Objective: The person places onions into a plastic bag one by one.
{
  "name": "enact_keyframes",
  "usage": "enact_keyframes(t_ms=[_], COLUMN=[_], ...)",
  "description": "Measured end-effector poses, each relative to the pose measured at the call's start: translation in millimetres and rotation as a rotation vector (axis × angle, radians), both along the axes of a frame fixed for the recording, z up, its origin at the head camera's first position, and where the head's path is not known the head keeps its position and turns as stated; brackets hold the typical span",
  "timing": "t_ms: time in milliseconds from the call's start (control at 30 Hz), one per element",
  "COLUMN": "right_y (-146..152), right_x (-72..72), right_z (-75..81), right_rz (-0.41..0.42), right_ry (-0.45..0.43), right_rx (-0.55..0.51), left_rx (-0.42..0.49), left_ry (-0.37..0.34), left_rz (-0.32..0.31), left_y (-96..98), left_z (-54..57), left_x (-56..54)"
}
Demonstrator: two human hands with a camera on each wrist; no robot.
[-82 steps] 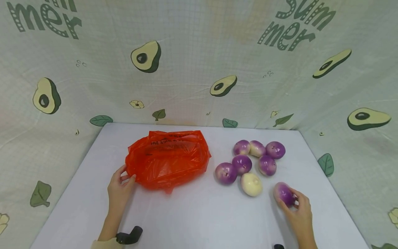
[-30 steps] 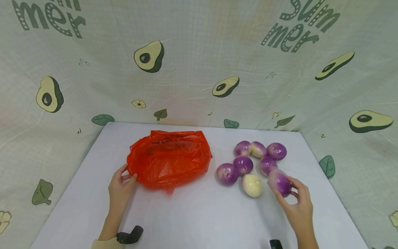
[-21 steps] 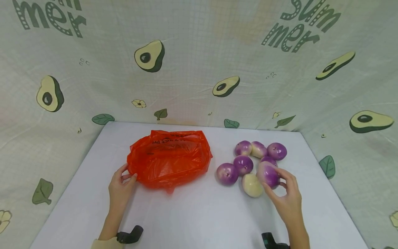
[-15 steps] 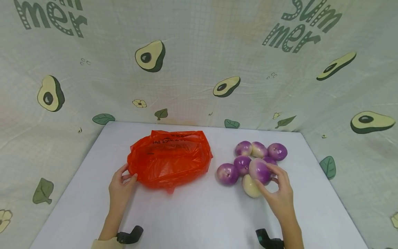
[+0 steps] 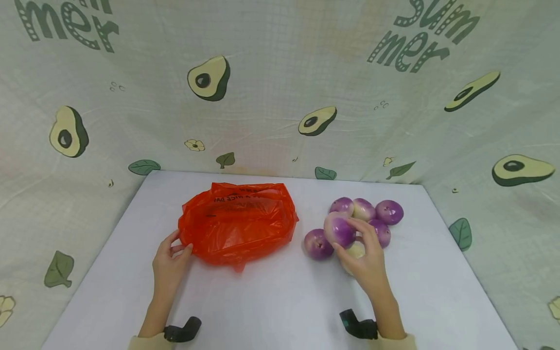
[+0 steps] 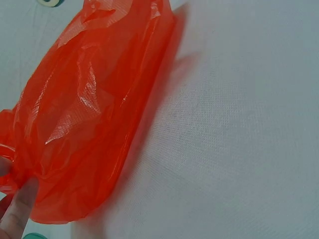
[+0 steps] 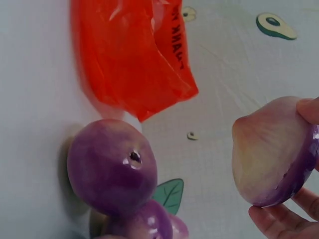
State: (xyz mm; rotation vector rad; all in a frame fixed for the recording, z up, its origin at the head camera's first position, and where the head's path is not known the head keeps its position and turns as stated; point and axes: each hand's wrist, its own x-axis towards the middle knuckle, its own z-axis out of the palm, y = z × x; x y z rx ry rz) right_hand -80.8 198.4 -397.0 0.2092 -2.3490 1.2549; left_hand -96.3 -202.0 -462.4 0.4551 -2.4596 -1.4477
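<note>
Since lifted, turnip (image 5: 339, 230) nearer bag (image 5: 238, 222).

A white worktop (image 5: 271, 301) fills the lower half of the head view, its far edge running across the middle of the frame. Behind it and along both sides hangs a pale green cloth backdrop (image 5: 271, 58) with a fine grid pattern. Halved avocados are printed on it, one (image 5: 207, 78) at upper centre-left and another (image 5: 520, 169) at the right edge. Small green leaves dot the cloth, one (image 5: 143, 166) just above the worktop's far left corner. The word "summer" (image 5: 420, 34) stands in dark green letters at the upper right, and part of the same lettering shows at the upper left.
</note>
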Motion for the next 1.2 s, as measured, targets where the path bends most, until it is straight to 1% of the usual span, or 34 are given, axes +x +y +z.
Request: enact_keyframes(t_ms=[133,267,400,500,600,767,967,1200], right_y=[-12.1,-24.3,-35.9,-43.3,-52.2,-69.9,-86.6,-108.1], right_x=[-4.9,-10.1,-16.5,-21.5,-26.3,-33.5,-40.6,-47.5], right_z=[1.6,4.3,4.8,2.3,1.4,-0.2,-6.8,-13.9], right_rz=[0.013,0.047,0.097,0.136,0.159,0.194,0.223,0.258], right_ry=[-0.039,-0.09,-0.134,-0.153,-0.182,-0.185,-0.181,-0.246], right_rx=[0.022,0.009,-0.011,-0.021,-0.026,-0.036,-0.037,-0.041], left_rx=[0.015,0.027,0.023,0.021,0.017,0.01,0.01,0.009], left_ry=[0.018,0.03,0.021,0.009,-0.004,-0.001,0.014,0.013], left_rz=[-0.002,-0.003,-0.005,-0.005,-0.001,0.004,-0.005,-0.007], left_y=[-1.3,-0.9,0.3,1.1,1.1,0.4,-0.2,0.0], left_z=[0.8,2.0,2.8,3.9,5.0,5.7,5.2,4.7], left_x=[-0.1,-0.3,0.0,0.6,1.1,1.0,-0.3,-0.5])
